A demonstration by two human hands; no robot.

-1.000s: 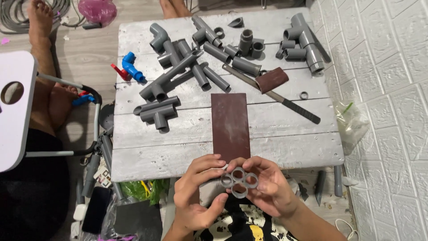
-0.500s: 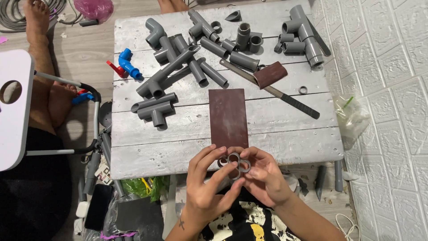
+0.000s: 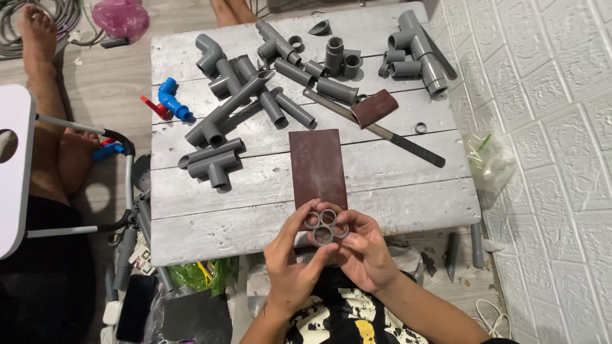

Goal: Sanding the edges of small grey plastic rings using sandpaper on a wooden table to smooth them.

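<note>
At the far left a person's bare foot (image 3: pixel 35 38) rests on the floor, beside a white stool (image 3: pixel 13 165). Near the left edge of the table (image 3: pixel 255 223) lie a small red piece (image 3: pixel 152 107) and a blue elbow (image 3: pixel 172 99), touching each other. Next, toward the back left corner, is a heap of grey pipes (image 3: pixel 248 95), some crossing over others. In front of that heap a grey tee (image 3: pixel 213 164) lies by itself. In the middle of the table a brown sheet (image 3: pixel 317 169) lies flat, and its near end reaches almost to the front edge. At that front edge, just over the near end of the sheet, the two hands meet. The left hand (image 3: pixel 293 255) is curled, with its fingers on the left side of the ring cluster (image 3: pixel 325 226) and its thumb under it. The cluster is four short grey rings stuck side by side. The right hand (image 3: pixel 366 251) is curled too and pinches the right side of the cluster. Past the sheet, a long file (image 3: pixel 376 129) lies slanted, with a folded brown strip (image 3: pixel 375 107) on top of it. A tiny ring (image 3: pixel 420 127) sits alone near the right edge. In the back right corner is a big grey fitting (image 3: pixel 417 51). Off the right edge a clear bag (image 3: pixel 488 162) leans by the white wall (image 3: pixel 548 127).
</note>
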